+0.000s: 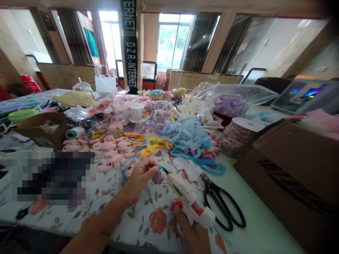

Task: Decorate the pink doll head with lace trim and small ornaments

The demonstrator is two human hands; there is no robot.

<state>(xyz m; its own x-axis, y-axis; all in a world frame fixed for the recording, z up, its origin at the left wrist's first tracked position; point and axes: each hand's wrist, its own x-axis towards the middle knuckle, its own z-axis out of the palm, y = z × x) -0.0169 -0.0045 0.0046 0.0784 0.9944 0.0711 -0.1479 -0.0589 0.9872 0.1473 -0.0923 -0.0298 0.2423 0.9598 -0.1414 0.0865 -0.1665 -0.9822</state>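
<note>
My right hand is wrapped round the handle of a white hot glue gun with a red trigger. The gun's dark nozzle points up and left. Right at the nozzle tip sits a small teal piece, pinched in the fingertips of my left hand; its exact kind is too small to tell. Behind my left hand a fluffy pastel doll head with painted eyes lies on the flowered tablecloth, partly hidden. Black-handled scissors lie to the right of the gun.
Pink doll faces, yellow ribbon pieces and blue fluffy trim are heaped beyond my hands. A large cardboard box stands at the right, beside a spool of trim. A smaller box is at the left.
</note>
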